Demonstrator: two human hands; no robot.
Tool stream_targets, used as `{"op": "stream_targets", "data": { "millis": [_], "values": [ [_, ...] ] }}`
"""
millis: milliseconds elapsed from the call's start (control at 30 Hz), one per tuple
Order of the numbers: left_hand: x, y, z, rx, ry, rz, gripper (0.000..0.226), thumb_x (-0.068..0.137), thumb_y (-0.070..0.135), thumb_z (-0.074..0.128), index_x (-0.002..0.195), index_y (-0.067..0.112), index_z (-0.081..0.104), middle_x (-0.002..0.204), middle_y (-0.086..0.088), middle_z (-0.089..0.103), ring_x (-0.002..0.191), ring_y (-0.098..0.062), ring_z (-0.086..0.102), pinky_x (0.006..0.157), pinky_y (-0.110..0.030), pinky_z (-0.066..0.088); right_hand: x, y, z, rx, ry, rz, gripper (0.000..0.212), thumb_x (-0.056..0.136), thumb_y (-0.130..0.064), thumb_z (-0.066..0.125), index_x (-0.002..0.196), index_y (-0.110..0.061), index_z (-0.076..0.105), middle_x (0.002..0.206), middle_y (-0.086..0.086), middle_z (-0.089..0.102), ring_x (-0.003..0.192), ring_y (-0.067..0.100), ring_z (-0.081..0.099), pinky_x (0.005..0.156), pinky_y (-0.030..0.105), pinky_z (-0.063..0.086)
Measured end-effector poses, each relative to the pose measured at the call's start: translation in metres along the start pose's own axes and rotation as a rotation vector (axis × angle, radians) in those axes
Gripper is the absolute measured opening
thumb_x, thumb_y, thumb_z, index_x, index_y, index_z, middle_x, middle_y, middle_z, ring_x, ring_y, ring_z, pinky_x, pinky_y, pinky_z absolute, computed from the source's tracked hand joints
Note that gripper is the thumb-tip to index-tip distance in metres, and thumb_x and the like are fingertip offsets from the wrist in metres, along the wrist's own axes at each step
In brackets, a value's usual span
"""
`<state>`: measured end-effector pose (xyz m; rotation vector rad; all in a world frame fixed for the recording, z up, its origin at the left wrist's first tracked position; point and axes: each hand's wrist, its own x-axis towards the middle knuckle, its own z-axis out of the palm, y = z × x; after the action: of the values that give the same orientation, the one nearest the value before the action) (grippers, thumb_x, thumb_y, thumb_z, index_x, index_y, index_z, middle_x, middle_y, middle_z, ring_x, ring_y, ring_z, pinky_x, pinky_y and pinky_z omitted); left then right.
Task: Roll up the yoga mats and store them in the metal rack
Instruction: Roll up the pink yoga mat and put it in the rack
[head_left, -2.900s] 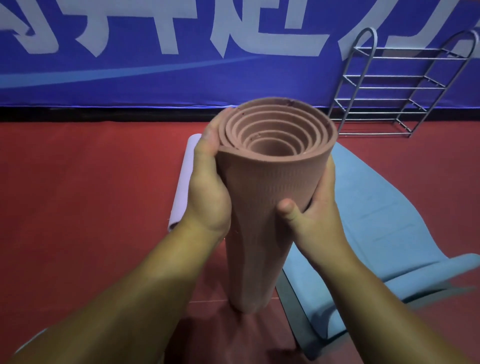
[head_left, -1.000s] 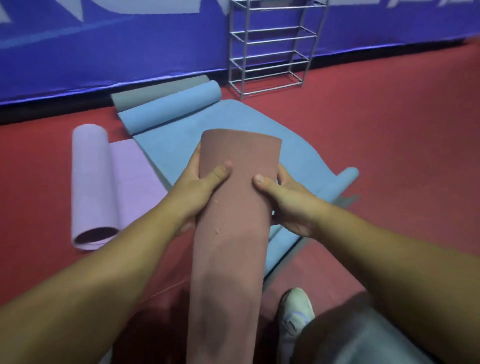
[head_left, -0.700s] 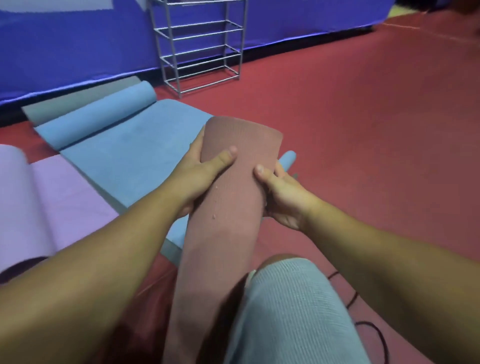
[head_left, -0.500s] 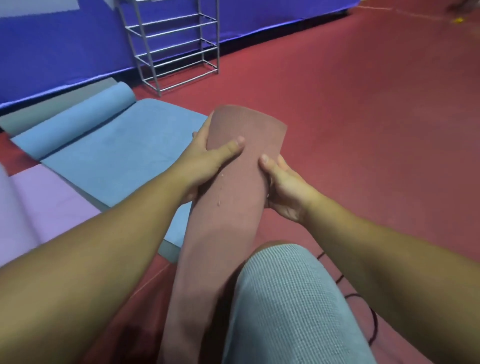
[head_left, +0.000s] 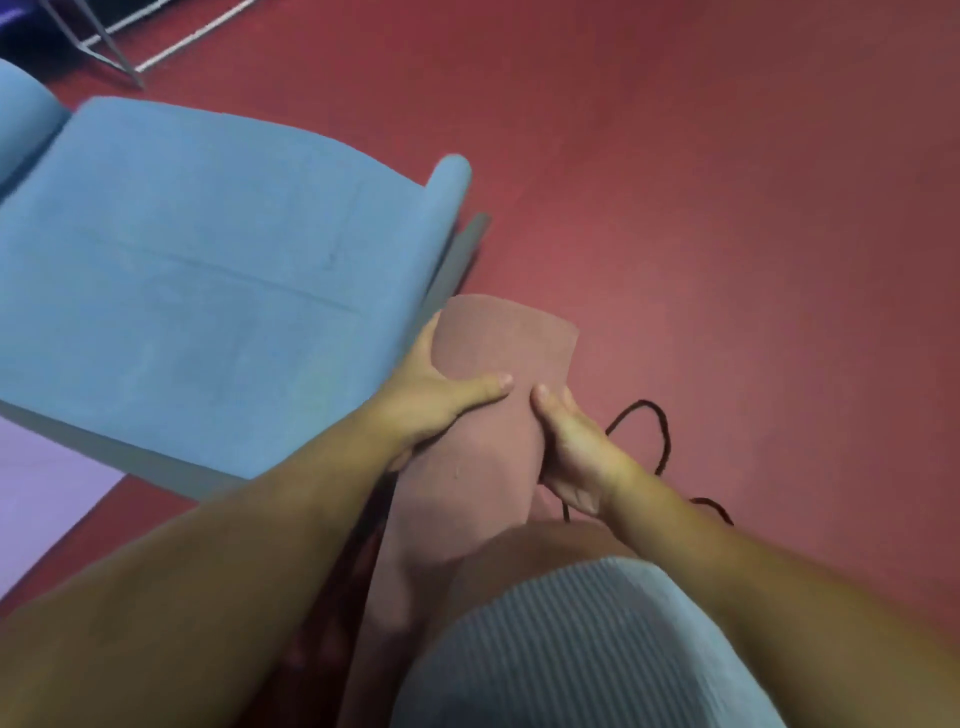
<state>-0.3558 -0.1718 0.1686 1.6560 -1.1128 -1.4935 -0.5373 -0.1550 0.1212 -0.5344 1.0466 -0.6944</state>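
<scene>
While both hands clasp the roll (head_left: 483, 415) near its far end, left hand (head_left: 431, 400) and right hand (head_left: 571, 452) wrapped on opposite flanks with thumbs on top, its long axis runs from beside the knee (head_left: 582, 649) away over the floor (head_left: 727, 234). Beyond, past the blue mat (head_left: 208, 291), the rack (head_left: 119, 57) stands far left, so the roll must swing that way.

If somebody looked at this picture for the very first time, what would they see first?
Probably the rolled-up pink mat in the middle, gripped near its top by the left hand and the right hand. Next, the big blue mat spread over the red floor on the left, one end curled up. A dark cord loops on the floor just right of the hands.
</scene>
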Motion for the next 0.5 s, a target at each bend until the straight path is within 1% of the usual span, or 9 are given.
{"op": "stream_targets", "data": {
  "millis": [67,100,167,200,233,267,333,367,500],
  "values": [
    [0.013,-0.011,0.012,0.009,0.026,-0.049,0.119,0.041,0.058,0.096,0.146,0.04,0.042,0.125,0.012,0.067,0.111,-0.01,0.068,0.101,-0.043,0.054,0.009,0.011,-0.015,0.004,0.032,0.076,0.084,0.073,-0.081,0.053,0.143,-0.035,0.048,0.13,-0.002,0.068,0.117,0.019,0.067,0.099,0.048,0.053],
    [0.02,-0.015,0.017,0.029,0.035,-0.066,0.121,0.041,0.059,0.095,0.147,0.042,0.04,0.126,0.014,0.067,0.111,-0.008,0.067,0.101,-0.041,0.054,0.015,0.014,-0.022,0.022,0.086,0.112,0.086,0.072,-0.086,0.044,0.138,-0.032,0.056,0.128,0.0,0.07,0.116,0.025,0.067,0.104,0.051,0.049],
    [0.03,-0.021,0.026,0.072,0.032,-0.087,0.12,0.042,0.058,0.093,0.148,0.044,0.038,0.125,0.017,0.065,0.111,-0.004,0.065,0.102,-0.037,0.053,0.028,0.023,-0.037,-0.004,0.261,0.108,0.074,0.088,-0.081,0.032,0.123,-0.026,0.068,0.122,0.005,0.072,0.112,0.039,0.064,0.109,0.055,0.043],
    [0.035,-0.024,0.029,0.084,0.026,-0.094,0.119,0.043,0.057,0.092,0.149,0.043,0.038,0.125,0.018,0.065,0.11,-0.002,0.065,0.102,-0.036,0.052,0.037,0.027,-0.046,-0.149,0.377,0.099,0.067,0.097,-0.071,0.03,0.119,-0.022,0.07,0.12,0.005,0.072,0.111,0.038,0.064,0.107,0.052,0.045],
    [0.039,-0.028,0.031,0.092,0.023,-0.104,0.118,0.044,0.056,0.092,0.149,0.043,0.038,0.124,0.018,0.065,0.109,-0.001,0.065,0.102,-0.035,0.052,0.047,0.032,-0.058,-0.403,0.465,0.087,0.065,0.101,-0.065,0.029,0.118,-0.018,0.07,0.119,0.006,0.071,0.113,0.035,0.062,0.105,0.047,0.045],
    [0.044,-0.033,0.031,0.107,0.024,-0.121,0.118,0.044,0.055,0.092,0.149,0.042,0.038,0.124,0.018,0.066,0.109,-0.001,0.065,0.102,-0.035,0.052,0.057,0.037,-0.071,-0.684,0.492,0.099,0.067,0.1,-0.063,0.028,0.119,-0.014,0.07,0.122,0.009,0.069,0.12,0.035,0.057,0.105,0.044,0.043],
    [0.053,-0.044,0.028,0.134,0.033,-0.151,0.12,0.043,0.058,0.093,0.149,0.044,0.038,0.124,0.018,0.066,0.11,-0.002,0.065,0.103,-0.036,0.052,0.074,0.048,-0.096,-1.18,0.411,0.24,0.064,0.099,-0.06,0.028,0.126,-0.015,0.065,0.133,0.01,0.063,0.132,0.035,0.045,0.108,0.039,0.038],
    [0.055,-0.049,0.025,0.146,0.038,-0.166,0.121,0.043,0.06,0.094,0.148,0.045,0.037,0.124,0.019,0.066,0.111,-0.003,0.065,0.104,-0.037,0.051,0.081,0.051,-0.106,-1.338,0.37,0.31,0.057,0.101,-0.056,0.031,0.126,-0.017,0.065,0.136,0.009,0.062,0.132,0.035,0.043,0.107,0.038,0.038],
    [0.059,-0.058,0.02,0.139,0.045,-0.192,0.117,0.046,0.057,0.094,0.147,0.046,0.038,0.123,0.02,0.067,0.11,-0.002,0.066,0.103,-0.036,0.052,0.1,0.062,-0.129,-1.522,0.306,0.394,0.042,0.099,-0.046,0.039,0.12,-0.027,0.069,0.13,0.002,0.065,0.123,0.031,0.05,0.099,0.035,0.043]
  ]
}}
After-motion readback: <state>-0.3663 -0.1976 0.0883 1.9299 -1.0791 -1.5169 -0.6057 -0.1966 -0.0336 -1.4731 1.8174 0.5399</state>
